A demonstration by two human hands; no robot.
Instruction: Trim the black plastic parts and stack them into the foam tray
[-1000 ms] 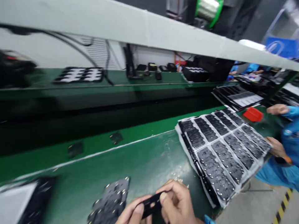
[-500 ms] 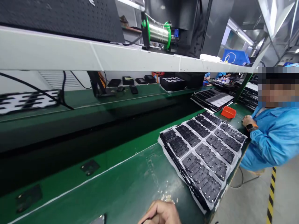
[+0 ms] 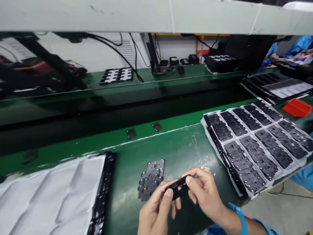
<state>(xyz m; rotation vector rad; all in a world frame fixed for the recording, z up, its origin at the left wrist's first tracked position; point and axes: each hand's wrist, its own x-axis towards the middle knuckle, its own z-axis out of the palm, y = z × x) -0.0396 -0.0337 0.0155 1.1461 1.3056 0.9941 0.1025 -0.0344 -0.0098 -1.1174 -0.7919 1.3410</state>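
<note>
My left hand (image 3: 154, 210) and my right hand (image 3: 205, 192) both pinch one small flat black part (image 3: 179, 188) just above the green bench top (image 3: 176, 150), near its front edge. A flat panel of several joined black parts (image 3: 151, 179) lies on the bench right behind my left fingers. My right wrist wears a blue band (image 3: 238, 217). To the right, a stack of white trays (image 3: 256, 143) filled with several black parts sits at an angle.
A white empty tray on a black stack (image 3: 53, 195) fills the lower left. Two loose black parts (image 3: 131, 133) (image 3: 156, 126) lie on the conveyor strip. A red bin (image 3: 297, 107) and more trays (image 3: 276, 86) stand at the far right. A grey shelf (image 3: 156, 16) runs overhead.
The camera swung up to the right, then back down and left. Both hands, mostly out of view half a second ago, are in view again holding the black part. The person in blue at right is out of sight.
</note>
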